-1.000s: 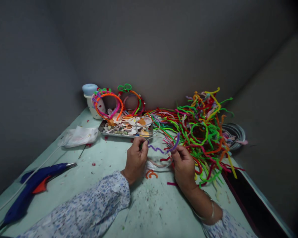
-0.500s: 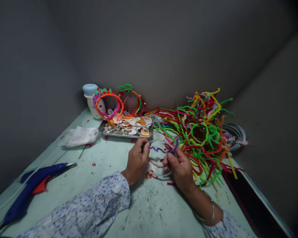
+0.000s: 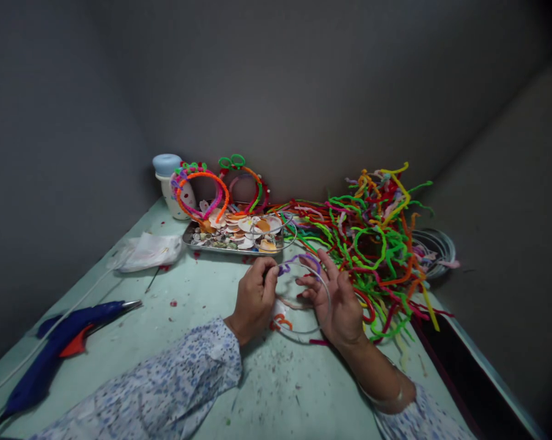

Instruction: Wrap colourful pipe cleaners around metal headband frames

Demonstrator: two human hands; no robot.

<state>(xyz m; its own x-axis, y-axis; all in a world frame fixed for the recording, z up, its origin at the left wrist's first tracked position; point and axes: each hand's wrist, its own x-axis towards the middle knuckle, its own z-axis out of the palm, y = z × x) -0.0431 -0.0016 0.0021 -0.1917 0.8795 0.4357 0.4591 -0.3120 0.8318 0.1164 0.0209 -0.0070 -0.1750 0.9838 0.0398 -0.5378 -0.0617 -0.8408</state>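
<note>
My left hand (image 3: 253, 298) pinches a thin pale wire ring (image 3: 328, 292) at its left side, with the end of a purple fuzzy stem (image 3: 310, 260) at the same spot. The stem loops away to the right near the top of the ring. Fingers spread and palm turned up, my right hand (image 3: 337, 305) is at the right side of the ring, which passes in front of its palm. Below the ring, small orange pieces (image 3: 282, 321) lie on a white patch on the table.
A metal tray (image 3: 230, 250) of shells and stones stands behind my hands, with colourful headbands (image 3: 202, 175) and a blue-lidded jar (image 3: 177, 195). Fuzzy stems (image 3: 371, 244) pile up at the right. A blue glue gun (image 3: 60, 348) and plastic bag (image 3: 150, 252) lie left.
My right hand has opened from its pinch and turned palm up. The purple stem's free end, upright before, now curves in a loop. My left hand has barely moved.
</note>
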